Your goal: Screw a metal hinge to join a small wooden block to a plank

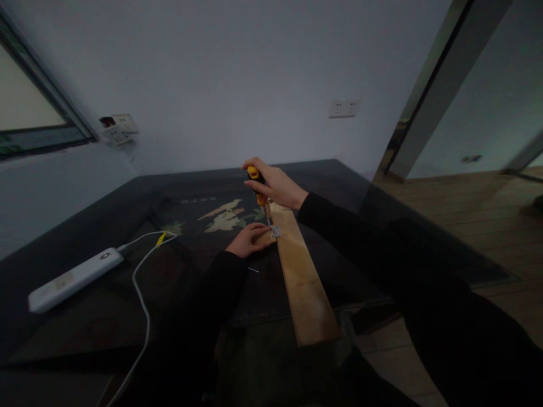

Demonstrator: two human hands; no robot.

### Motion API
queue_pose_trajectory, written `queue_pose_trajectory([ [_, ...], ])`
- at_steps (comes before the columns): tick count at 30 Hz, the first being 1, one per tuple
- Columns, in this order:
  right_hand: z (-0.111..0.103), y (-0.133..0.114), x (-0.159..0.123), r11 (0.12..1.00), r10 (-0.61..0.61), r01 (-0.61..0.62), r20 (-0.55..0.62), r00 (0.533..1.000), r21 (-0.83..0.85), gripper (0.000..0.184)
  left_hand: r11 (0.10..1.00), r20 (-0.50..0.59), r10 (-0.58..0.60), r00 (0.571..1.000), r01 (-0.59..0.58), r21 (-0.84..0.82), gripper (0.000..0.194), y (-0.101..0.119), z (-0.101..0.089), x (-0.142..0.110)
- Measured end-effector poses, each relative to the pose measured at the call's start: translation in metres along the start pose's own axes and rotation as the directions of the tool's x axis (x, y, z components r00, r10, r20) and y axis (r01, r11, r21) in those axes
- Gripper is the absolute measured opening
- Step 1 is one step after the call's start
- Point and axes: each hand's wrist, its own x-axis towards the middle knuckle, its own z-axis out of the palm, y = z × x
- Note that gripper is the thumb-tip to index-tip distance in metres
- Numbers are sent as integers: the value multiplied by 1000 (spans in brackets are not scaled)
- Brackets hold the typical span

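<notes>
My right hand (278, 185) is wrapped round the yellow and black handle of a screwdriver (259, 196), whose shaft points down. Its tip reaches a small metal hinge (275, 231) lying on the left edge of a long wooden board (303, 271). Beside the hinge, my left hand (250, 240) rests low with its fingers drawn together at the hinge's left side. What those fingertips pinch, if anything, is too small to make out. The board runs toward me, its near end jutting past the table's front edge.
The dark table (186, 294) has a bird and flower picture on its top. A thin metal piece (253, 269) lies near my left wrist. On the left sits a white power bank (76, 280) with a white cable (142, 299). A wall (229, 85) stands behind the table.
</notes>
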Motion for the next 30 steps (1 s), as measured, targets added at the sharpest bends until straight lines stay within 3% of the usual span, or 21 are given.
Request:
queue_pose_trajectory([
  [11, -12, -5, 20, 999, 36, -30, 247, 968, -25, 52, 1000, -6, 24, 1000, -23, 2, 49, -5, 2, 0],
  [20, -11, -5, 34, 995, -82, 97, 357, 930, -24, 41, 999, -5, 31, 999, -31, -5, 48, -4, 2, 1],
  [25, -9, -7, 33, 982, -179, 189, 389, 904, 11, 40, 1000, -6, 29, 1000, -29, -12, 49, -6, 2, 1],
  [30, -13, -8, 30, 977, -200, 215, 403, 893, 10, 41, 1000, -6, 10, 1000, -10, -18, 49, -5, 1, 1],
])
